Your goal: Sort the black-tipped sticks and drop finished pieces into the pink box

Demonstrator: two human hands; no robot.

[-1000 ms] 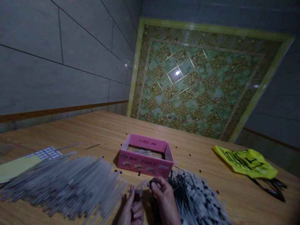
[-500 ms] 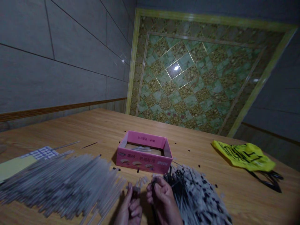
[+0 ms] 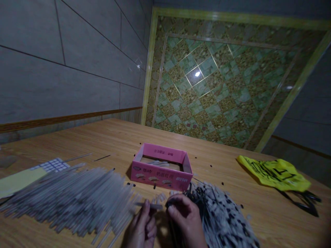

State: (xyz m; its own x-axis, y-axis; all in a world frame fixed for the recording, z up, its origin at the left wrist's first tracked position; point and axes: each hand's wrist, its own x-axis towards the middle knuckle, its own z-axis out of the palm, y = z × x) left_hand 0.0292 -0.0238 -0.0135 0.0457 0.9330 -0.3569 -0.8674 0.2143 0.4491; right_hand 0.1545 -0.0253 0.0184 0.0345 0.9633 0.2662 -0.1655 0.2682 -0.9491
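Observation:
My left hand is closed, with thumb and fingers pinching a short translucent tube that lies sideways toward my other hand. My right hand is closed too, its fingertips gripping a small dark piece whose exact kind is blurred. A small gap separates the tube's end from the dark piece. Several short clear pieces lie just beyond the hands. To the left spreads a pile of long clear thin tubes. Beside my right hand is a heap of thin strips with white and black ends.
A pink open-topped cardboard box stands beyond the hands, holding several clear tubes. Small black bits dot the wooden table. A yellow bag with black straps lies at right; yellow paper and a checked sheet lie at left.
The tube in my left hand now shows clearly, lying sideways between the hands. My right hand has shifted slightly right, still pinching the dark piece. The whole view has moved a little.

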